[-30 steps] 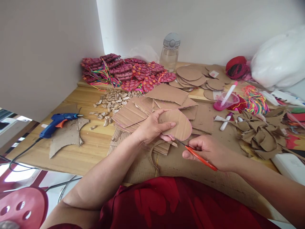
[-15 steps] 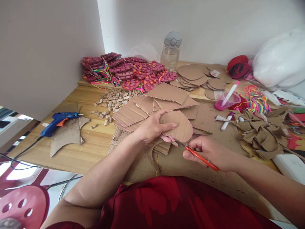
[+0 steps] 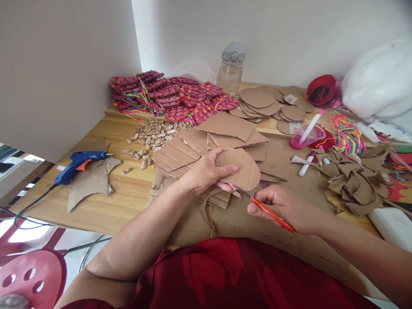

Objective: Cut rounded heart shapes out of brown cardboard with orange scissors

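My left hand (image 3: 214, 171) grips a rounded piece of cardboard (image 3: 243, 167), thumb on top and fingers beneath. A pink line runs along part of its curved edge. In my right hand (image 3: 280, 206) is a pair of scissors with orange handles (image 3: 272, 215); the blades meet the lower edge of the cardboard beside my left fingertips. A thin curled cardboard strip (image 3: 207, 210) hangs below the piece. Behind my hands lies a pile of cut cardboard sheets (image 3: 230, 126).
A blue glue gun (image 3: 83, 163) rests on a cardboard scrap at the left. Peanuts (image 3: 157, 135), pink decorated discs (image 3: 174, 96) and a water bottle (image 3: 231, 71) are at the back. To the right are cardboard rounds (image 3: 257, 98), a pink cup (image 3: 307, 136) and cardboard offcuts (image 3: 357, 182).
Hardly anything differs. My right hand and the scissors have shifted very slightly at the cardboard's edge, while my left hand keeps its grip in the same place.
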The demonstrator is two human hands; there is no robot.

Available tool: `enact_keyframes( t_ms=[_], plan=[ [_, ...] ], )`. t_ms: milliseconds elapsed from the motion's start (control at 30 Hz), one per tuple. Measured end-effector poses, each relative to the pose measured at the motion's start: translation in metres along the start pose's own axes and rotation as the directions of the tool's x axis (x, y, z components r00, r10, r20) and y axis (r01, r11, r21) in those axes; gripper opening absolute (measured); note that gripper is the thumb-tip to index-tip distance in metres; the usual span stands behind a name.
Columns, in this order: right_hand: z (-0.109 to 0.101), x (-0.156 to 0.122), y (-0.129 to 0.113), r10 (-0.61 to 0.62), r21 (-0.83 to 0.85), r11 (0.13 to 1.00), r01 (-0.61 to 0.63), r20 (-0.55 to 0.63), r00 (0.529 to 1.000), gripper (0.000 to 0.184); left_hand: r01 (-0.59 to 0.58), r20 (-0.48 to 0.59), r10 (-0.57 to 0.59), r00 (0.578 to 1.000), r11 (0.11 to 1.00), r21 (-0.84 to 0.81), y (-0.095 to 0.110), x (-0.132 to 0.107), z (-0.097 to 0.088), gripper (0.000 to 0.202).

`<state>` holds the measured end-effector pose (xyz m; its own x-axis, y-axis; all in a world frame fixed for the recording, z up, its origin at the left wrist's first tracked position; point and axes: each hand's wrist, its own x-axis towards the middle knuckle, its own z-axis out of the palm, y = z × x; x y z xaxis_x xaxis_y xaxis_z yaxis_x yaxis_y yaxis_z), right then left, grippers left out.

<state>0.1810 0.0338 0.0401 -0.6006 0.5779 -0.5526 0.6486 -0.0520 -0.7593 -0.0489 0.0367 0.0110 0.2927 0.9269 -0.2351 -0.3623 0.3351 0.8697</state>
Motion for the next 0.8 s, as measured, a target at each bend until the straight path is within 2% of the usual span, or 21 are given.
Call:
enact_keyframes(
  t_ms=[433,800],
  plan=[
    [0.0031,-0.0001,0.0044,0.06,0.014,0.998,-0.059,-0.04,0.997,0.049,-0.026,-0.034,0.025,0.999,0.999,-0.027,0.0004,-0.0014,0.0018,0.058],
    [0.0082,0.0002,0.0046,0.031,0.087,0.996,-0.024,-0.075,0.997,0.05,-0.05,-0.089,0.047,0.995,0.998,-0.031,-0.0024,-0.0013,0.003,0.052]
  ],
)
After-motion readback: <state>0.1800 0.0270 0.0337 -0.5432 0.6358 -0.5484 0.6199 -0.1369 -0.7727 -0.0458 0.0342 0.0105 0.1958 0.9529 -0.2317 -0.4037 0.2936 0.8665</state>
